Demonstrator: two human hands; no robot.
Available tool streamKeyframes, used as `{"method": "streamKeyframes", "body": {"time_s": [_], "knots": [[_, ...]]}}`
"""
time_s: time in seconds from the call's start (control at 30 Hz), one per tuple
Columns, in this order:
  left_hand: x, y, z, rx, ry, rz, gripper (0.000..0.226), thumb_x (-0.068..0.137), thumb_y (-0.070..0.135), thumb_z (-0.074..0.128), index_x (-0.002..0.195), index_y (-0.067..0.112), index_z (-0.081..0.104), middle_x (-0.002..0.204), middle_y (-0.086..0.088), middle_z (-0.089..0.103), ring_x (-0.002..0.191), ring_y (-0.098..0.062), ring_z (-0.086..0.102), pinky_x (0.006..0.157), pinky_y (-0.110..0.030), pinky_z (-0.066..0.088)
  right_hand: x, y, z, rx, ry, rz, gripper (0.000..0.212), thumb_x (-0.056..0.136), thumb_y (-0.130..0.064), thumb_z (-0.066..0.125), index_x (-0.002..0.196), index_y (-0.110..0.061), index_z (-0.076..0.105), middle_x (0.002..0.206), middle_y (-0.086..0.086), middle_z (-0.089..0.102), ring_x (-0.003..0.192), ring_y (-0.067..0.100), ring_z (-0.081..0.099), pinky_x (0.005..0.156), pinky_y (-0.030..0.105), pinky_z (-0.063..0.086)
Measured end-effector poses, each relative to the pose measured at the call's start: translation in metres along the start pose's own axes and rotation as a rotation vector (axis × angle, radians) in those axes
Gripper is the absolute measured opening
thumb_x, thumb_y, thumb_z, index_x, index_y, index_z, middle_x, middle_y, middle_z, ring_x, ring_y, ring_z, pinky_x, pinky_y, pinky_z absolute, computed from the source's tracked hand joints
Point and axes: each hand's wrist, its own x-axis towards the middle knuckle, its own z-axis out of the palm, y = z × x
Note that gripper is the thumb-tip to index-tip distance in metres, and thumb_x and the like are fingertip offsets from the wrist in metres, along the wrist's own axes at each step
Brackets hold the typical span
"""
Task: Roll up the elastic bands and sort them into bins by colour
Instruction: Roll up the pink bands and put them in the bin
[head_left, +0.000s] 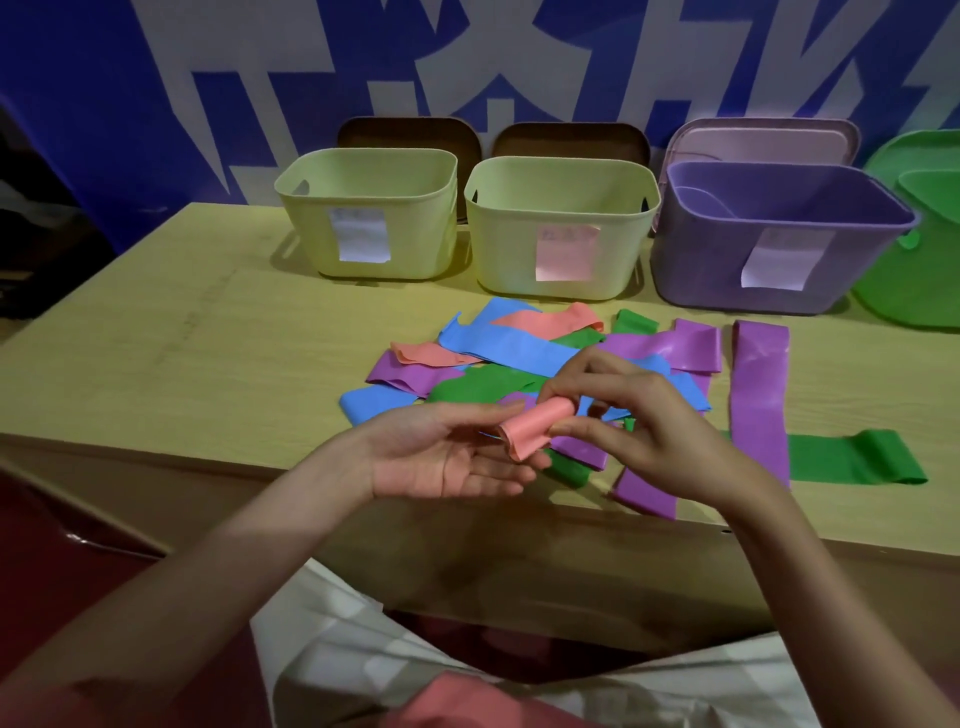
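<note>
A rolled pink band (530, 428) sits between my two hands above the table's front edge. My right hand (639, 415) pinches the roll's right end with thumb and fingers. My left hand (447, 452) lies palm up under the roll's left end, its thumb on top of it. Behind my hands a pile of flat bands (524, 353) in blue, pink, green and purple lies on the wooden table (182, 353). A purple band (758, 395) and a green band (857, 457) lie to the right.
Along the back stand two pale yellow bins (369, 213) (561, 228), a purple bin (774, 244) and a green bin (919, 249), the first three with paper labels. Lids lean on the blue and white wall behind them. The table's left half is bare wood.
</note>
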Motion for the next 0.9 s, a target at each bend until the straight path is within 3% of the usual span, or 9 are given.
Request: {"method": "streamKeyframes", "body": {"time_s": [0.1, 0.27, 0.37, 0.53, 0.6, 0.73, 0.9], "knots": [[-0.002, -0.002, -0.004, -0.017, 0.030, 0.024, 0.058, 0.051, 0.017, 0.093, 0.100, -0.004, 0.071, 0.092, -0.022, 0.069, 0.077, -0.025, 0.071, 0.070, -0.035, 0.059, 0.001, 0.002, 0.005, 0.027, -0.053, 0.003, 0.027, 0.089, -0.038, 0.059, 0.109, -0.022, 0.067, 0.100, 0.000, 0.057, 0.090, 0.019, 0.057, 0.072, 0.036, 0.048], [-0.005, -0.003, -0.012, -0.045, 0.091, 0.034, 0.059, 0.041, 0.006, 0.094, 0.091, -0.010, 0.068, 0.079, -0.020, 0.068, 0.071, -0.025, 0.071, 0.064, -0.036, 0.059, 0.006, 0.006, 0.011, 0.061, -0.104, 0.017, 0.029, 0.087, -0.033, 0.063, 0.115, -0.027, 0.067, 0.098, 0.000, 0.053, 0.089, 0.018, 0.055, 0.071, 0.029, 0.047], [-0.003, 0.002, -0.015, 0.050, 0.087, 0.014, 0.045, 0.051, 0.010, 0.089, 0.089, -0.007, 0.071, 0.079, -0.016, 0.069, 0.073, -0.020, 0.070, 0.067, -0.033, 0.059, 0.009, 0.009, 0.012, 0.046, -0.121, 0.023, 0.031, 0.085, -0.033, 0.064, 0.115, -0.029, 0.067, 0.098, 0.002, 0.053, 0.088, 0.018, 0.054, 0.070, 0.032, 0.047], [0.004, 0.021, -0.010, 0.344, 0.260, 0.070, 0.023, 0.068, 0.007, 0.066, 0.089, 0.001, 0.073, 0.089, -0.008, 0.072, 0.078, -0.012, 0.070, 0.067, -0.023, 0.058, 0.017, 0.017, 0.009, -0.006, -0.102, 0.018, 0.029, 0.085, -0.026, 0.068, 0.113, -0.022, 0.069, 0.099, 0.003, 0.053, 0.089, 0.013, 0.053, 0.070, 0.019, 0.045], [0.010, 0.028, -0.010, 0.425, 0.311, 0.129, 0.020, 0.063, 0.010, 0.069, 0.082, 0.008, 0.077, 0.082, -0.006, 0.073, 0.074, -0.011, 0.069, 0.067, -0.022, 0.058, 0.019, 0.022, 0.006, -0.009, -0.070, 0.020, 0.032, 0.085, -0.021, 0.069, 0.117, -0.020, 0.067, 0.102, 0.002, 0.053, 0.092, 0.012, 0.054, 0.071, 0.016, 0.045], [0.026, 0.037, -0.014, 0.547, 0.411, 0.269, 0.025, 0.070, 0.003, 0.072, 0.096, 0.001, 0.072, 0.090, -0.012, 0.073, 0.078, -0.007, 0.068, 0.074, -0.022, 0.058, 0.024, 0.034, -0.005, 0.008, 0.055, 0.036, 0.048, 0.085, -0.027, 0.068, 0.130, -0.017, 0.056, 0.112, 0.001, 0.055, 0.100, 0.014, 0.057, 0.077, 0.025, 0.051], [0.051, 0.056, -0.016, 0.537, 0.519, 0.417, 0.017, 0.071, -0.008, 0.071, 0.085, 0.002, 0.071, 0.074, -0.002, 0.073, 0.068, -0.008, 0.068, 0.064, -0.017, 0.055, 0.042, 0.058, -0.028, -0.049, 0.347, 0.054, 0.038, 0.090, -0.019, 0.062, 0.125, -0.005, 0.056, 0.110, 0.009, 0.057, 0.100, 0.015, 0.058, 0.082, 0.031, 0.051]]}}
